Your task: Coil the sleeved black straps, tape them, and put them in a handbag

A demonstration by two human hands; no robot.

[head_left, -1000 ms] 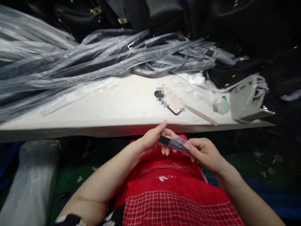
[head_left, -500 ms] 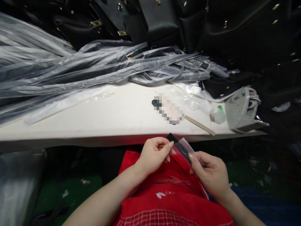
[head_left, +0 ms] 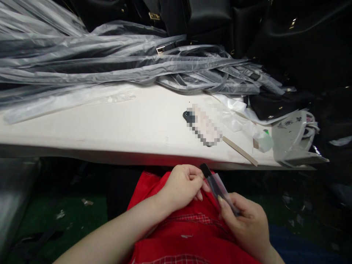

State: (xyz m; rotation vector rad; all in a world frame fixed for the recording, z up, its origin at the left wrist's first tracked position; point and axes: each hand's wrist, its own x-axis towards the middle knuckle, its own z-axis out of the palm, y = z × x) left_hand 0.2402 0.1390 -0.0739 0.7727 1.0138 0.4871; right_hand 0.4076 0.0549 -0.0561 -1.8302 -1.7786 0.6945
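Note:
My right hand [head_left: 246,220] is closed around a narrow clear plastic sleeve [head_left: 220,184], thumb on top. Inside the sleeve lies a black strap [head_left: 205,169], and its squared end sticks out of the upper mouth. Close against the left edge of that strap, near the sleeve's mouth, is my left hand [head_left: 185,185]. Its thumb and forefinger are pinched together and the other fingers curl under. What lies between those fingertips is hidden. Both hands are in front of the table edge, above a red apron [head_left: 189,234].
On the white table [head_left: 132,121] lie a blurred-out phone-like object [head_left: 205,126], a thin tan strip [head_left: 239,150] and crumpled clear plastic [head_left: 233,121]. A pale container [head_left: 288,137] stands at the right end. Plastic-wrapped black straps [head_left: 110,69] and black bags [head_left: 209,14] fill the back.
The camera view has shifted. The left thumb, which lay over the black strap's end, is now at its left edge, and more of that end shows. The right hand keeps hold of the sleeve.

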